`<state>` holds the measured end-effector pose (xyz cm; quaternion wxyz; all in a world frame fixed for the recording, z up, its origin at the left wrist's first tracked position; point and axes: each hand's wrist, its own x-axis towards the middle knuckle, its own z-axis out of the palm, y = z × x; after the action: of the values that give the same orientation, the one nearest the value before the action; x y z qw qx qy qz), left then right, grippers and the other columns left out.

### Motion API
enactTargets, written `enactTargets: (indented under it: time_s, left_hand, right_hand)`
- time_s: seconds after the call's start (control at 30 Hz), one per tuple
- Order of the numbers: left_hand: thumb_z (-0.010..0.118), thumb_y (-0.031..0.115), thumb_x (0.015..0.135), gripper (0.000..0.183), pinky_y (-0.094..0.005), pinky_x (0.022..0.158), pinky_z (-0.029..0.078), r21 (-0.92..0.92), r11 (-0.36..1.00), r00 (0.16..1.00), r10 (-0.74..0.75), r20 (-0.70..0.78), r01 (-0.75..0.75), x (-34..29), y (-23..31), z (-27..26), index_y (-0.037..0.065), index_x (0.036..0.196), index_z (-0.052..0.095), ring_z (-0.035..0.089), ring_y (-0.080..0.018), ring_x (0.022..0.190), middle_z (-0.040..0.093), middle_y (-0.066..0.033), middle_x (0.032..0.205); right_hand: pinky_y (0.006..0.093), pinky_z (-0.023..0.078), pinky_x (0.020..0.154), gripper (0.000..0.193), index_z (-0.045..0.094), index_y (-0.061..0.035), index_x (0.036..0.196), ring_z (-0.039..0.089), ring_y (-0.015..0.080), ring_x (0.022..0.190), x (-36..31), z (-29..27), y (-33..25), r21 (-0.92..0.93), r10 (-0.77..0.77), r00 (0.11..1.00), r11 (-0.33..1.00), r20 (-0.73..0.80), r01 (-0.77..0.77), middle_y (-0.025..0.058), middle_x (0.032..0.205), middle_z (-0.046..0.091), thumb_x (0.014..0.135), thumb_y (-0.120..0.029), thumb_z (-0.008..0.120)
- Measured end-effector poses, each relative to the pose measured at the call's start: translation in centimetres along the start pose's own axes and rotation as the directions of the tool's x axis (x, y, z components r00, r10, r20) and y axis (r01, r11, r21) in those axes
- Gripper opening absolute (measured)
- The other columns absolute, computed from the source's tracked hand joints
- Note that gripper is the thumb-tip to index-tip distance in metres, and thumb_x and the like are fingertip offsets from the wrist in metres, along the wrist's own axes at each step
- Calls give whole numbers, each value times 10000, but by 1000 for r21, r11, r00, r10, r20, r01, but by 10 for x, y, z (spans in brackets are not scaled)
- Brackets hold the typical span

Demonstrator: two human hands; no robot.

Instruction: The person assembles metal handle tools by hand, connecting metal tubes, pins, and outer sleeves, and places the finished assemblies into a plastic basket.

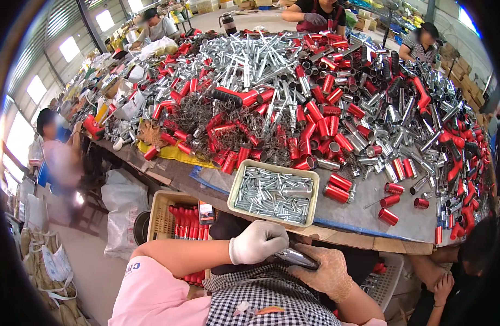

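My right hand, in a tan patterned glove, is wrapped round a shiny chrome tube in front of my apron. My left hand, in a white glove, is closed in a fist at the tube's left end. Whatever its curled fingers hold is hidden. Just beyond my hands, at the table's front edge, stands a cream plastic tray full of short silvery metal pins with a bigger metal tube lying among them.
A large heap of red sleeves, silver rods and tangled wire springs covers the table. Below it, left of my lap, sits a tan basket of red-handled parts. A white basket stands right. Several other people work around the table.
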<state>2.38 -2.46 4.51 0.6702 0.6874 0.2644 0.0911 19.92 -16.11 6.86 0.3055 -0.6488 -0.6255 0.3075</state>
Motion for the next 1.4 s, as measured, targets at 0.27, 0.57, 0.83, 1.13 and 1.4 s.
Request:
enactTargets:
  time_s: [0.27, 0.57, 0.83, 1.13, 1.4]
  left_hand:
    - [592, 170, 925, 212, -255, 647, 502, 113, 994, 991, -7, 136, -9, -13, -1, -20, -13, 897, 696, 609, -95, 714, 666, -43, 800]
    - [562, 212, 925, 254, -301, 593, 488, 199, 925, 946, 320, 52, -324, -21, 19, 19, 0, 835, 669, 614, -169, 647, 641, -90, 712]
    - [552, 177, 925, 227, -243, 495, 439, -5, 1000, 1000, -22, 9, 22, -35, 26, 3, 5, 862, 686, 545, -94, 536, 627, -33, 686]
    - [534, 207, 946, 283, -266, 479, 425, -17, 999, 998, -30, -52, 29, -35, 17, 6, -9, 802, 645, 538, -108, 515, 601, -45, 634]
    - [540, 166, 912, 250, -281, 553, 448, 121, 979, 985, 171, -21, -167, -30, 31, 25, -14, 776, 649, 561, -129, 616, 617, -64, 676]
  right_hand:
    - [397, 533, 759, 509, 658, -77, 1088, 664, 340, 887, -7, -16, 4, -74, -113, 994, 991, -1, 113, 150, 987, 688, 693, -363, 803]
    - [417, 528, 784, 725, 565, -97, 1266, 659, 342, 914, -24, 18, -5, -44, -44, 998, 998, -48, 42, 178, 1018, 676, 690, -496, 748]
    - [445, 520, 735, 666, 550, -95, 1269, 659, 371, 850, -38, 16, 7, -95, -29, 996, 995, -87, 21, 196, 917, 678, 748, -483, 694]
    - [466, 501, 621, 614, 568, -86, 1216, 653, 361, 722, -36, 15, -3, -207, -145, 986, 970, -84, 125, 182, 809, 663, 746, -464, 682]
    - [437, 494, 551, 581, 601, -104, 1192, 641, 336, 624, -33, 15, -8, -246, -170, 974, 960, -152, 130, 148, 722, 653, 748, -470, 684]
